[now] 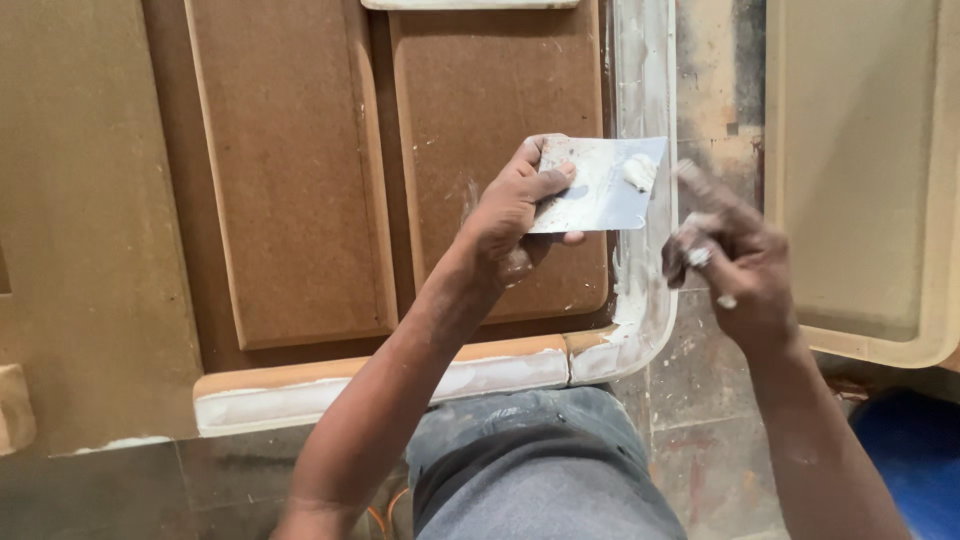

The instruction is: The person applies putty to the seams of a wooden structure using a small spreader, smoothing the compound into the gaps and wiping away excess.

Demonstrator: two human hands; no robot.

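My left hand [520, 205] grips a flat metal scraper blade [600, 185] by its left edge, holding it level over a brown fibreboard panel [490, 130]. A small lump of white putty [638, 172] sits near the blade's right corner. My right hand [735, 260] is just right of the blade, blurred, with the forefinger stretched toward the putty and white putty smeared on the fingers. It holds nothing that I can see. Below both hands the panel's rounded frame edge [640, 300] is coated with white putty.
A second raised brown panel [285, 170] lies to the left. A pale moulded panel [860, 180] lies at the right over a stained tile floor [700, 420]. My grey-trousered knee [540, 470] is at the bottom centre. A blue object [915, 455] sits at the lower right.
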